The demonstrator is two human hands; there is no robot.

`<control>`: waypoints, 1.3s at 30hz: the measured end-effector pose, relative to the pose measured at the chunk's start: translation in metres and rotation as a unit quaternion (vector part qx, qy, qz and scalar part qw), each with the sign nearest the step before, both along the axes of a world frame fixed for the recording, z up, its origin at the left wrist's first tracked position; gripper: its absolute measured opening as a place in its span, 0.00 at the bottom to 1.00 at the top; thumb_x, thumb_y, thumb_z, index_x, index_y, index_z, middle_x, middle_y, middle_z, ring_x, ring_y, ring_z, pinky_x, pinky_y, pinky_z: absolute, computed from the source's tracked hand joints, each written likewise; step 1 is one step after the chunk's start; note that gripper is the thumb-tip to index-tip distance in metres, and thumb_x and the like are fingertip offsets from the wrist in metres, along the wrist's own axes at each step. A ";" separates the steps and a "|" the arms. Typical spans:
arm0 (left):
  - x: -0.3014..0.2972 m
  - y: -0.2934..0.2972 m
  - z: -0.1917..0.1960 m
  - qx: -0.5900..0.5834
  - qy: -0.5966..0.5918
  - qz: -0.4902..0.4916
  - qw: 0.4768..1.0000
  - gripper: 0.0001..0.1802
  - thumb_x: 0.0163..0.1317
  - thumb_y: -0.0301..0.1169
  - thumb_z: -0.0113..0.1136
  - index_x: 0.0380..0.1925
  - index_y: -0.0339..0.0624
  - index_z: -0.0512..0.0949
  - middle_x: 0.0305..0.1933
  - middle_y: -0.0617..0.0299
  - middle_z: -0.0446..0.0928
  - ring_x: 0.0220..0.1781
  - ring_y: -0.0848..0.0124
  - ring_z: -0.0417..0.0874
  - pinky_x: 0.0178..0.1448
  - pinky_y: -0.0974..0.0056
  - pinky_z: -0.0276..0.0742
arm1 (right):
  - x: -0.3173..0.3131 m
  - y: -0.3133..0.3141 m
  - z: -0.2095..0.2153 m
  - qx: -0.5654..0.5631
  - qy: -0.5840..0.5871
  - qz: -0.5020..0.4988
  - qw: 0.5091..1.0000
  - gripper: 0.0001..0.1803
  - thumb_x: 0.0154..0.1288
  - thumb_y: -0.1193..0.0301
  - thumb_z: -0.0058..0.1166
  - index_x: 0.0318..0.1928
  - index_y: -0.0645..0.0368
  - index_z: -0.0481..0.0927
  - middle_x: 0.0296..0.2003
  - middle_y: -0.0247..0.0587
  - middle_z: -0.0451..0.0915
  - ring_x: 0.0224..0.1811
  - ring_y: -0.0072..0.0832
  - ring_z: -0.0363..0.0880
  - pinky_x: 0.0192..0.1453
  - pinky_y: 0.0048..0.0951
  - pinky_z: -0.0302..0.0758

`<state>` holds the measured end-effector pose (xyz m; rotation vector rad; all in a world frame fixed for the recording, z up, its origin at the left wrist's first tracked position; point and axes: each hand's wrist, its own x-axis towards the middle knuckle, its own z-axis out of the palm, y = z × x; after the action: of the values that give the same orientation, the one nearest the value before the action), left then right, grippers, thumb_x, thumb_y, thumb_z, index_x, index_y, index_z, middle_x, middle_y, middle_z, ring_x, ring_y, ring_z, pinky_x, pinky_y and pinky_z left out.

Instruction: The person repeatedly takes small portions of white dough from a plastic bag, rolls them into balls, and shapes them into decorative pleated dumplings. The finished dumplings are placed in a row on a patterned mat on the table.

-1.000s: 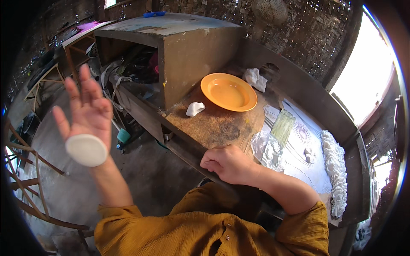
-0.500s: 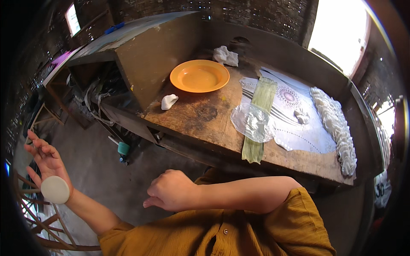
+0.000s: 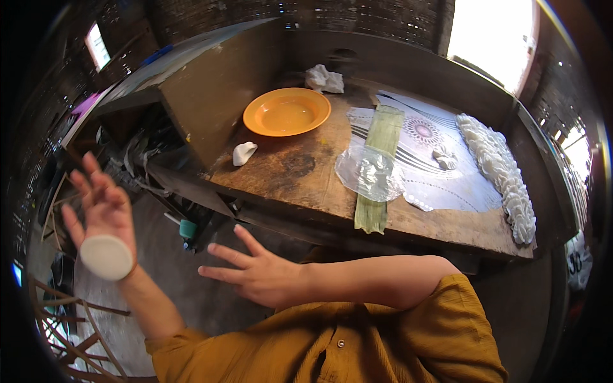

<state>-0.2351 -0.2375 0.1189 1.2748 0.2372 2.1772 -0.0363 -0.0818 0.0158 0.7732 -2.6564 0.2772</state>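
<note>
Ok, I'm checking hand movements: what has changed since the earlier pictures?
The right hand has drawn back from the table and spread open. The left hand dipped, then rose; the white disc stays at the base of its palm. The orange plate and small white lump stayed where they were.

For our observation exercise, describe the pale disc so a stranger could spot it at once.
Find the mustard-coloured shirt, then follow its left sleeve along the forearm to the left hand. The pale disc covers the base of that palm. Unlike the white lump on the worktop, it is flat and smoothly round.
</note>
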 end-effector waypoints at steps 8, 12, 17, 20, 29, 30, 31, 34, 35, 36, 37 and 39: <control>0.029 0.086 -0.036 -0.168 -0.143 -0.140 0.965 0.29 0.68 0.53 0.39 0.57 0.44 0.69 0.65 0.54 0.66 0.61 0.59 0.72 0.64 0.52 0.66 | 0.015 0.015 0.018 -0.017 0.086 -0.101 0.991 0.11 0.49 0.62 0.62 0.24 0.57 0.81 0.60 0.40 0.66 0.70 0.45 0.50 0.70 0.63 0.45; 0.041 0.108 -0.046 -0.215 -0.148 -0.119 0.958 0.29 0.68 0.55 0.38 0.58 0.46 0.67 0.64 0.58 0.66 0.58 0.63 0.72 0.61 0.56 0.68 | 0.033 0.029 0.038 -0.024 0.092 -0.145 0.985 0.13 0.47 0.62 0.64 0.35 0.53 0.84 0.66 0.39 0.59 0.72 0.47 0.47 0.70 0.61 0.46; 0.053 0.124 -0.046 -0.256 -0.153 -0.152 0.942 0.30 0.67 0.55 0.39 0.58 0.45 0.68 0.63 0.58 0.67 0.58 0.63 0.72 0.60 0.55 0.68 | 0.054 0.052 0.049 0.021 0.053 -0.156 0.986 0.33 0.49 0.64 0.64 0.59 0.49 0.73 0.70 0.48 0.47 0.73 0.53 0.39 0.69 0.63 0.45; 0.068 0.135 -0.045 -0.275 -0.150 -0.086 0.946 0.31 0.67 0.56 0.39 0.59 0.45 0.66 0.63 0.58 0.65 0.61 0.63 0.69 0.63 0.54 0.66 | 0.056 0.053 0.049 -0.092 0.062 -0.180 0.977 0.40 0.53 0.65 0.63 0.66 0.53 0.62 0.71 0.53 0.43 0.74 0.55 0.32 0.72 0.58 0.41; 0.124 0.219 -0.078 -0.285 0.041 0.261 0.921 0.26 0.65 0.49 0.55 0.57 0.47 0.67 0.53 0.66 0.71 0.43 0.75 0.74 0.47 0.66 0.73 | 0.089 0.068 0.032 -0.302 0.150 -0.325 0.884 0.15 0.53 0.71 0.63 0.42 0.59 0.77 0.33 0.45 0.81 0.35 0.39 0.82 0.39 0.33 0.78; 0.119 0.239 -0.079 -0.347 0.181 0.276 0.878 0.26 0.63 0.49 0.57 0.54 0.46 0.70 0.52 0.65 0.71 0.43 0.75 0.74 0.47 0.67 0.73 | 0.100 0.078 0.028 -0.313 0.164 -0.327 0.876 0.12 0.55 0.71 0.62 0.39 0.60 0.76 0.31 0.45 0.81 0.33 0.40 0.82 0.37 0.34 0.78; 0.115 0.261 -0.082 -0.344 0.315 0.295 0.834 0.25 0.61 0.50 0.59 0.50 0.44 0.73 0.52 0.64 0.72 0.43 0.74 0.74 0.48 0.68 0.73 | 0.113 0.087 0.025 -0.376 0.149 -0.345 0.847 0.12 0.55 0.71 0.62 0.39 0.60 0.76 0.32 0.44 0.81 0.33 0.37 0.82 0.37 0.32 0.77; 0.115 0.317 -0.103 -0.419 0.594 0.353 0.589 0.29 0.54 0.54 0.62 0.48 0.46 0.76 0.54 0.54 0.72 0.52 0.61 0.76 0.59 0.57 0.71 | 0.150 0.117 0.026 -0.506 0.171 -0.363 0.764 0.12 0.58 0.71 0.62 0.39 0.61 0.75 0.32 0.41 0.82 0.34 0.27 0.81 0.38 0.28 0.76; 0.118 0.330 -0.113 -0.426 0.634 0.388 0.516 0.29 0.53 0.55 0.62 0.48 0.47 0.77 0.55 0.53 0.71 0.54 0.59 0.75 0.61 0.56 0.70 | 0.167 0.125 0.031 -0.501 0.170 -0.385 0.756 0.12 0.58 0.72 0.62 0.40 0.62 0.75 0.32 0.39 0.81 0.35 0.25 0.81 0.39 0.27 0.76; 0.119 0.339 -0.121 -0.429 0.669 0.420 0.438 0.29 0.52 0.56 0.62 0.48 0.48 0.77 0.55 0.52 0.71 0.55 0.57 0.75 0.62 0.55 0.68 | 0.183 0.133 0.038 -0.496 0.173 -0.409 0.746 0.12 0.59 0.72 0.61 0.40 0.62 0.74 0.32 0.37 0.81 0.36 0.23 0.80 0.39 0.26 0.76; 0.117 0.346 -0.126 -0.444 0.667 0.398 0.448 0.28 0.53 0.54 0.63 0.46 0.47 0.77 0.55 0.52 0.71 0.55 0.57 0.75 0.61 0.55 0.69 | 0.196 0.137 0.043 -0.518 0.180 -0.399 0.735 0.11 0.58 0.73 0.61 0.39 0.62 0.74 0.32 0.37 0.80 0.35 0.23 0.79 0.39 0.25 0.76; 0.117 0.351 -0.130 -0.459 0.662 0.374 0.459 0.24 0.54 0.49 0.64 0.44 0.45 0.77 0.54 0.52 0.72 0.54 0.57 0.75 0.59 0.56 0.70 | 0.224 0.143 0.050 -0.575 0.176 -0.391 0.698 0.11 0.58 0.75 0.61 0.39 0.63 0.73 0.32 0.38 0.79 0.34 0.22 0.78 0.36 0.23 0.76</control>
<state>-0.1185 0.1137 -0.0108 1.8705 2.5112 0.4095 0.1873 0.0611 0.0658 -0.6381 -1.6416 1.1930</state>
